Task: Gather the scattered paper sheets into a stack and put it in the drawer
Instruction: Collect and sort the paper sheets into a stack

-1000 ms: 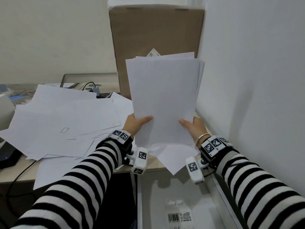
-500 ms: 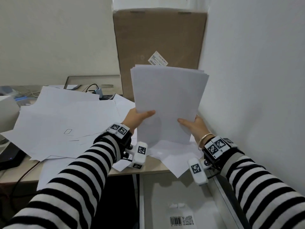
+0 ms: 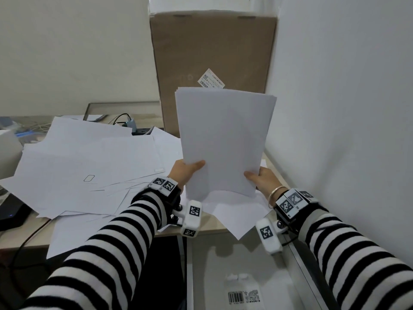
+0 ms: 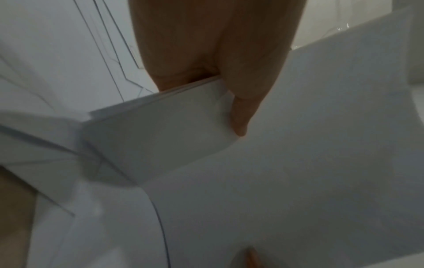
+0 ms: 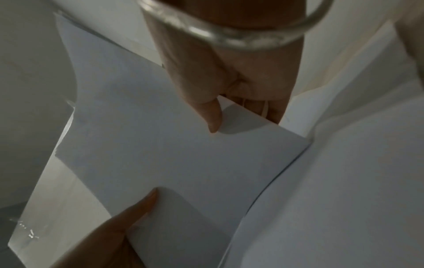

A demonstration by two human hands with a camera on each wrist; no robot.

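Observation:
I hold a stack of white paper sheets (image 3: pixel 223 135) upright over the desk's right end, its bottom edge resting on loose sheets. My left hand (image 3: pixel 186 172) grips the stack's lower left side, thumb on the front. My right hand (image 3: pixel 261 179) grips the lower right side the same way. The left wrist view shows the left hand (image 4: pixel 229 87) pinching the stack (image 4: pixel 275 163) at its edge. The right wrist view shows the right hand (image 5: pixel 229 90) pinching the stack (image 5: pixel 160 145). More scattered sheets (image 3: pixel 89 166) cover the desk to the left. An open drawer (image 3: pixel 223 276) lies below the hands.
A tall cardboard box (image 3: pixel 212 54) stands behind the stack against the white wall (image 3: pixel 346 108) on the right. A power strip with cables (image 3: pixel 136 128) sits behind the sheets. A dark device (image 3: pixel 11 213) lies at the desk's left edge. A barcode label (image 3: pixel 243 299) lies in the drawer.
The stack has come down and its sheets are more evenly aligned; the uneven top edges seen earlier are now squared. Both hands kept their hold.

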